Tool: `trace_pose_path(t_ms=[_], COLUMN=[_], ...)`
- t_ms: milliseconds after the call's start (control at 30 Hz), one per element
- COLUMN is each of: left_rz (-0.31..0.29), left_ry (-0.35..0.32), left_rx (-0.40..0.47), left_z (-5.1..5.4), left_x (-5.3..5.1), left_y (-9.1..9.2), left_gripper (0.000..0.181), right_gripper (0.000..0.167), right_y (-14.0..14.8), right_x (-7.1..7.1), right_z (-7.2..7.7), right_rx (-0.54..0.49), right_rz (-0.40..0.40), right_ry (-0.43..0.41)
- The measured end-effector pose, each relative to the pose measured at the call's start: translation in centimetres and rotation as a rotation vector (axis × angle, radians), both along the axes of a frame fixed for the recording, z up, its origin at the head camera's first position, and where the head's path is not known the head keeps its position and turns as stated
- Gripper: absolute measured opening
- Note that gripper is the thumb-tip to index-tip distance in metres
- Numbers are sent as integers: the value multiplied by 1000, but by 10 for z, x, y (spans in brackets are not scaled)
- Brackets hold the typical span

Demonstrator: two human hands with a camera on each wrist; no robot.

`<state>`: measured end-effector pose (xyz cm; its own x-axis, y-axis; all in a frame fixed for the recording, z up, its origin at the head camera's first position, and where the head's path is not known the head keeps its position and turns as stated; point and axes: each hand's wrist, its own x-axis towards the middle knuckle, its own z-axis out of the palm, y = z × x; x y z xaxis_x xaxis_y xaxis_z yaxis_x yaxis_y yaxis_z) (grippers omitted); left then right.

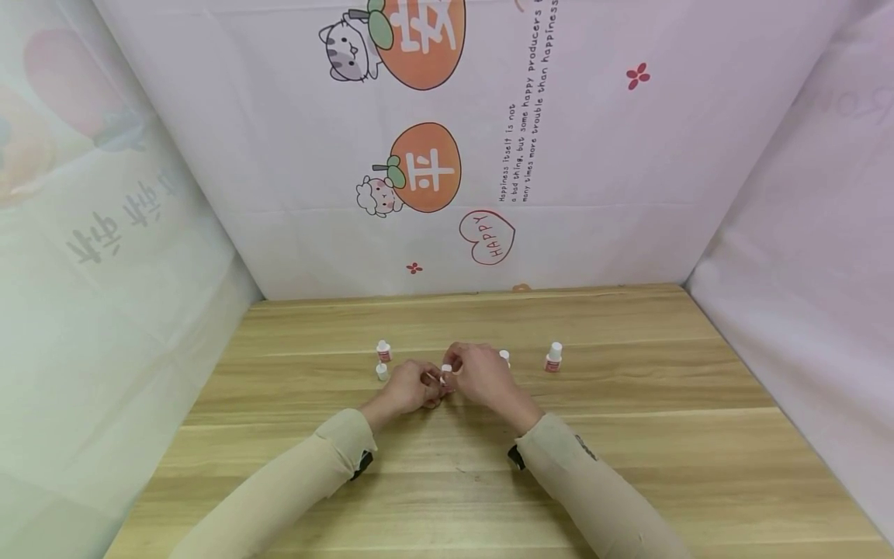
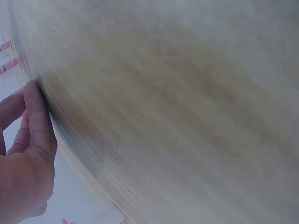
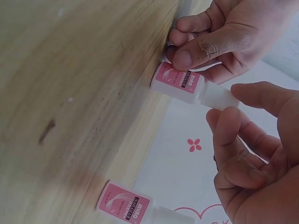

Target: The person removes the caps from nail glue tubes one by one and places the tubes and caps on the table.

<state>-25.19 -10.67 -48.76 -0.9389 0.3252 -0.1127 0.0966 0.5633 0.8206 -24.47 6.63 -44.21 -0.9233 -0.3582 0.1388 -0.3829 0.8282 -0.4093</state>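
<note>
A small nail glue bottle [image 3: 176, 83] with a pink label and a white cap [image 3: 218, 95] stands upright on the wooden table between both hands. My left hand [image 1: 414, 386] holds its lower part, the thumb lying near the label's edge in the right wrist view. With thumb and forefinger, my right hand [image 1: 482, 376] pinches the cap; its other fingers are curled below. From the head, the bottle is partly covered by the fingers. Only the left fingers [image 2: 37, 112] near the tabletop show in the left wrist view, the bottle being hidden there.
Another nail glue bottle [image 1: 554, 357] stands to the right, and a second [image 1: 504, 356] is partly behind my right hand. Left of the hands stand a bottle [image 1: 383, 352] and a small white piece [image 1: 381, 372], perhaps a cap. Printed white cloth [image 1: 573, 233] surrounds the table [image 1: 447, 481].
</note>
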Motion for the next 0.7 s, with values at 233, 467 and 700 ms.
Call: trace_pose_path(t_ms=[233,467,700], left_rz=[6,10,9], left_ry=[-14,-15,2], left_rx=[-12,16,-25], left_z=[4,3,5], left_x=[3,3,3], left_y=[0,1,1], left_gripper=[17,18,19], right_gripper=[14,11,13], right_y=[0,0,0], right_x=[1,0,0], right_z=[2,0,1], right_rx=[0,-5,13], right_rz=[-9,-13,-11], right_ry=[-15,-14,-9])
